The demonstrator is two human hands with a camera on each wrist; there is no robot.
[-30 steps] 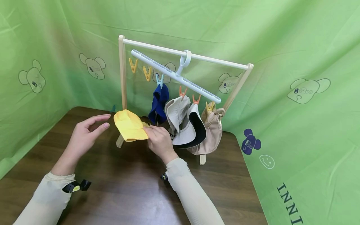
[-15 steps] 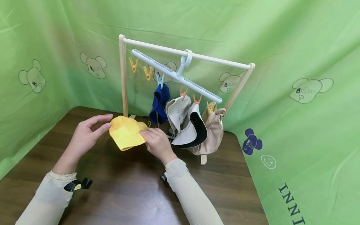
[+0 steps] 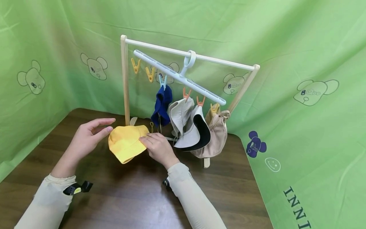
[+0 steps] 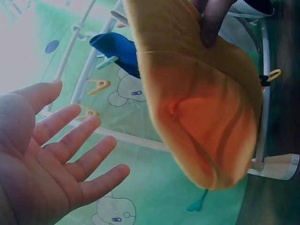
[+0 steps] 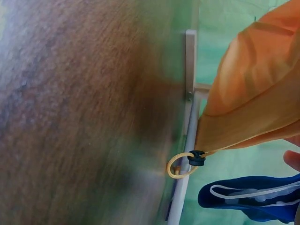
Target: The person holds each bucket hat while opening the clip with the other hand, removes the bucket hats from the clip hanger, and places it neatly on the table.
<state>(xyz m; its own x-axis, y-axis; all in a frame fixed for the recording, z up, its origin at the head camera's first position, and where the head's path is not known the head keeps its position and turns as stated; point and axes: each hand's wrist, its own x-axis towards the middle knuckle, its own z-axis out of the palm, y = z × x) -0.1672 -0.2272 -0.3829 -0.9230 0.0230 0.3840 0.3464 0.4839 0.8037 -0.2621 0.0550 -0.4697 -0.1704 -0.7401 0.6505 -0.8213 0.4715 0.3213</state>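
Observation:
My right hand pinches a yellow cap at its right edge, over the wooden table. A drawstring loop with a black cord lock dangles from the cap in the right wrist view. At the cap's left side is my left hand, thumb and fingers apart and holding nothing; its palm faces the cap in the left wrist view. Behind the cap, a blue hat, a light grey hat, a white cap with a black underbrim and a beige hat hang from clothespins.
A light blue hanger hooks over the white bar of a wooden-legged rack. Two yellow clothespins at its left hold nothing. Green printed cloth surrounds the brown table.
The yellow cap has come down and toward me in my right hand, its crown tilting closer to the left hand. My left hand has shifted slightly right. The hung hats look unchanged.

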